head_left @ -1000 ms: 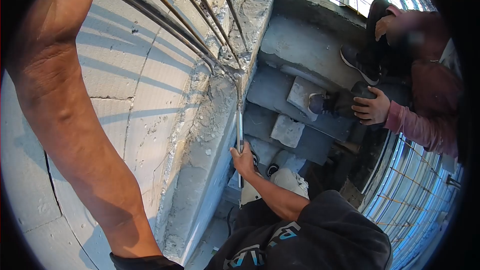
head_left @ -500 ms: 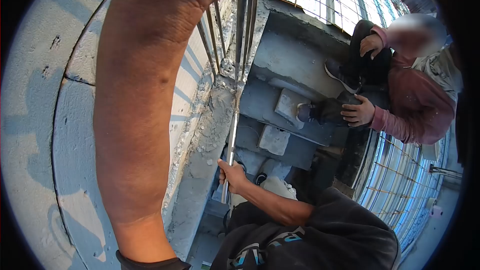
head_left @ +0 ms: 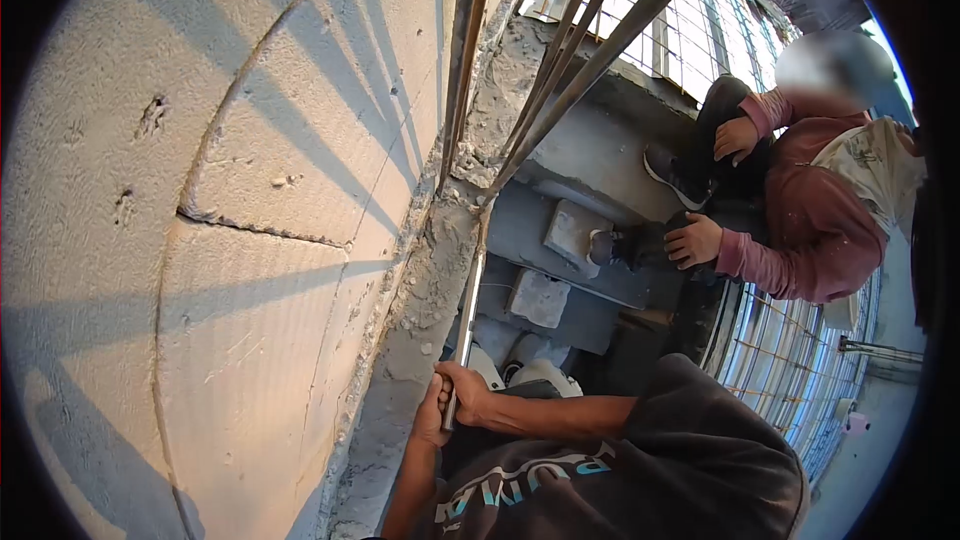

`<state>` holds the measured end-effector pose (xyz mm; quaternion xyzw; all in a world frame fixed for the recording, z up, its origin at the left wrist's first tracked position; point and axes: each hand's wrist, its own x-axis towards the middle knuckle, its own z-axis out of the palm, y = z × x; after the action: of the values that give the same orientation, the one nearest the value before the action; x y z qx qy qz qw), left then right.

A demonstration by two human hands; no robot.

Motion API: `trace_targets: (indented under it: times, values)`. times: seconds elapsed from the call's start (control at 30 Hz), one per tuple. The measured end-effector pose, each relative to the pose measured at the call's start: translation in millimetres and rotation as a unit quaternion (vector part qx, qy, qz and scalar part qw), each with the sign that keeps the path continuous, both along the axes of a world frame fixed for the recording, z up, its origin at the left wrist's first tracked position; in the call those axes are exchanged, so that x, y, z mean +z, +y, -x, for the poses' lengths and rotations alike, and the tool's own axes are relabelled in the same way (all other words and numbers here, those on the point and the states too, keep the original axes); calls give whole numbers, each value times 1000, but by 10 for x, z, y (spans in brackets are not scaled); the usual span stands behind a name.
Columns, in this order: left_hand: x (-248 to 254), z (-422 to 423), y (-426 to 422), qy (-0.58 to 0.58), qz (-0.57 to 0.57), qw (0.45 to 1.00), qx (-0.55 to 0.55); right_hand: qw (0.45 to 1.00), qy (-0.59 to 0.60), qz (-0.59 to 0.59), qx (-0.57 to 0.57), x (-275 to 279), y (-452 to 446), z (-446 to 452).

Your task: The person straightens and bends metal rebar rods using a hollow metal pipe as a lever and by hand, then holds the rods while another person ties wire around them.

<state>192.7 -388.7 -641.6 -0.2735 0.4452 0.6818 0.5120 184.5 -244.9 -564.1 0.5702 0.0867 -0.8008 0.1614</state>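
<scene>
My right hand (head_left: 468, 395) is wrapped round the lower part of a shiny metal bar (head_left: 469, 315). Beside it, near the same end, my left hand (head_left: 430, 414) is closed on the bar too. From my hands the bar runs up and slightly right along the concrete ledge (head_left: 418, 315). Its far end meets the foot of the steel rebar rods (head_left: 610, 52), which lean toward the upper right. I cannot tell how the two are joined there. Further rods (head_left: 462, 60) stand just left of these, at the wall. Rubble and dust cover the ledge.
A pale block wall (head_left: 260, 340) fills the left side. On the right, a person in a maroon top (head_left: 820, 200) sits on the concrete steps, hands resting on the legs. Two loose blocks (head_left: 540, 298) lie on the steps. Wire mesh (head_left: 790, 340) stands behind.
My left arm has come down from across the view, and its hand has joined my right hand on the bar. Several rebar rods now lean further right.
</scene>
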Motion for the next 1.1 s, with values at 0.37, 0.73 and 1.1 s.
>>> trace_targets:
  times: [0.37,0.73,1.1]
  values:
    - [-106,369,-44,-208,-362,895,154,995,-77,-61,32,-181,-293,268]
    - [715,536,368,-44,-72,996,31,971,-149,-148,118,134,-207,412]
    - [1327,742,597,-18,98,993,-60,997,-54,38,45,559,252,388]
